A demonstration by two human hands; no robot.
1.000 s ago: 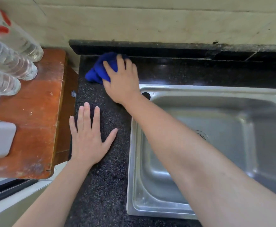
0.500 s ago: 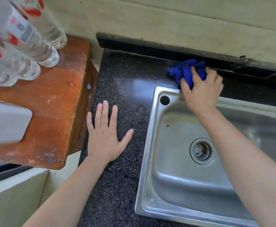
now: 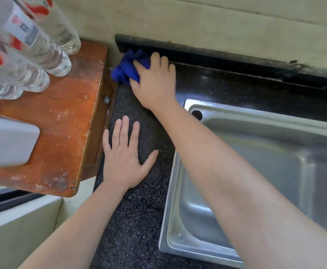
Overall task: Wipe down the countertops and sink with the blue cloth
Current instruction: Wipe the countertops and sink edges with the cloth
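Scrubbing the countertop (image 3: 139, 220)'s back-left corner, the right hand (image 3: 155, 84) clutches the blue cloth (image 3: 127, 69); left hand (image 3: 123, 158) lies flat, empty; sink (image 3: 275, 152) likely follows.

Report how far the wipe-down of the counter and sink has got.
Done: cannot be judged; the dark countertop shows no clear wiped patch. In hand: the right hand presses the blue cloth into the back left corner, while the left hand rests flat on the counter. Left: the sink basin, which the cloth is not touching.
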